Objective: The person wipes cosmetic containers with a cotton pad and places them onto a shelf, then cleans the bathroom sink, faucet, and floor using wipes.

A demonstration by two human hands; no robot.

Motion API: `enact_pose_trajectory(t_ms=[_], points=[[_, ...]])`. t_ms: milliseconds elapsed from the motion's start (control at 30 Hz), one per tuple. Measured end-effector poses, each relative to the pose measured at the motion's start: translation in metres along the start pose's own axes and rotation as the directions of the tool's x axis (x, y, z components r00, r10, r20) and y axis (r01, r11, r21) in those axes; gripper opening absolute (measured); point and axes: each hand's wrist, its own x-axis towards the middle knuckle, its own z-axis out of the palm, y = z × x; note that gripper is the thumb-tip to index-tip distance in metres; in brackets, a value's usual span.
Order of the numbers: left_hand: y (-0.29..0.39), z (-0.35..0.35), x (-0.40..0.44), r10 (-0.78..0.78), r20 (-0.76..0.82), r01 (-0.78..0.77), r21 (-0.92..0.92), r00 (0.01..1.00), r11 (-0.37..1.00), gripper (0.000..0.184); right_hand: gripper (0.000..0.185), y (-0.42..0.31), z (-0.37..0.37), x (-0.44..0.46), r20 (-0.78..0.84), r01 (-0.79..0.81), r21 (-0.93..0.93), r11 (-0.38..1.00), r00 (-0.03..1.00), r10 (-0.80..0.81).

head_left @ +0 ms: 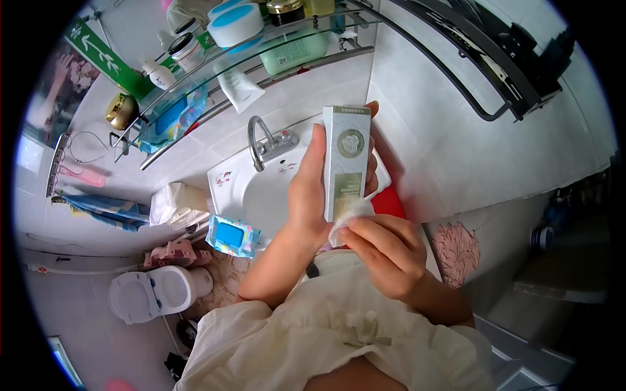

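Observation:
A tall white and grey-green box (349, 153) stands nearly upright in my left hand (308, 189), its thumb along the left side and its fingers wrapped round behind to the right edge. My right hand (389, 251) pinches a white wipe (352, 216) and presses it against the lower front of the box. Both hands are over the right part of the white sink (251, 202). The fingers of my left hand are partly hidden behind the box.
A chrome faucet (259, 146) rises behind the sink. A blue wipes pack (231, 235) lies on its left front corner. Above runs a glass shelf with bottles and jars (235, 26). A black rack (482, 58) hangs at upper right. A toilet (173, 290) stands lower left.

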Motion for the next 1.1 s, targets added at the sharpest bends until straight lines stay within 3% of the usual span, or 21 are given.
enact_pose_trajectory(t_ms=[100,200,267,333,367,433,567,633,700,733,800,833,900,967,1000,1100], points=[[0.003,0.0,0.0,-0.018,0.016,0.02,-0.102,1.0,0.995,0.066,0.023,0.011,-0.008,-0.012,0.108,-0.06,0.144,0.988,0.993,0.045],[0.001,-0.001,0.001,-0.032,0.026,0.035,-0.133,0.999,0.991,0.065,0.025,0.012,-0.027,-0.002,-0.114,-0.22,0.122,0.968,0.966,0.233],[-0.002,0.002,0.001,-0.047,0.055,0.054,-0.134,0.997,0.989,0.065,0.024,0.011,-0.032,0.008,-0.16,-0.233,0.118,0.965,0.955,0.25],[-0.005,0.011,0.0,-0.049,-0.089,0.042,-0.083,0.995,0.996,0.066,0.022,0.006,-0.025,0.015,-0.193,-0.251,0.138,0.958,0.942,0.274],[-0.007,0.008,0.0,-0.053,-0.086,0.045,-0.082,0.995,0.996,0.066,0.022,0.002,-0.015,0.019,-0.196,-0.252,0.136,0.958,0.941,0.276],[-0.009,0.0,0.002,-0.07,0.12,0.093,-0.202,0.99,0.975,0.067,0.021,-0.003,0.005,0.021,-0.102,-0.01,-0.009,1.0,0.995,0.009],[-0.001,-0.004,0.0,0.026,0.017,-0.025,-0.05,1.0,0.998,0.08,0.021,0.002,0.01,0.005,-0.11,0.051,0.004,0.999,0.993,-0.051],[0.0,-0.012,-0.006,0.126,0.035,-0.128,0.064,0.991,0.99,0.091,0.02,0.014,-0.003,-0.002,-0.052,-0.161,0.013,0.987,0.986,0.161],[-0.001,-0.023,-0.011,0.193,0.093,-0.201,0.087,0.977,0.976,0.091,0.02,0.032,-0.01,-0.005,-0.156,-0.277,0.031,0.96,0.948,0.279],[-0.001,-0.025,-0.014,0.288,0.106,-0.306,0.418,0.952,0.856,0.084,0.02,0.032,-0.013,-0.003,-0.155,-0.278,0.025,0.96,0.948,0.278],[0.005,-0.02,-0.016,0.392,0.24,-0.416,0.781,0.888,0.466,0.059,0.022,0.026,-0.028,0.009,-0.329,-0.352,0.103,0.93,0.87,0.366],[0.008,-0.014,-0.017,0.388,0.24,-0.415,0.779,0.89,0.469,0.059,0.022,0.024,-0.033,0.013,-0.331,-0.356,0.1,0.929,0.869,0.369],[0.011,-0.008,-0.019,0.274,0.416,-0.464,0.874,0.867,0.14,0.053,0.021,0.017,-0.04,0.023,-0.316,-0.215,0.017,0.976,0.925,0.21],[0.007,-0.011,-0.016,0.283,0.483,-0.527,0.844,0.828,0.1,0.05,0.019,0.01,-0.039,0.028,-0.25,-0.152,-0.001,0.988,0.957,0.147],[0.003,-0.011,-0.016,0.322,0.504,-0.558,0.825,0.801,0.096,0.047,0.019,0.006,-0.031,0.03,-0.182,-0.011,-0.061,0.998,0.983,0.0],[0.006,-0.016,-0.015,0.379,0.578,-0.631,0.776,0.723,0.019,0.042,0.019,0.005,-0.026,0.033,-0.12,0.11,-0.121,0.986,0.985,-0.125]])
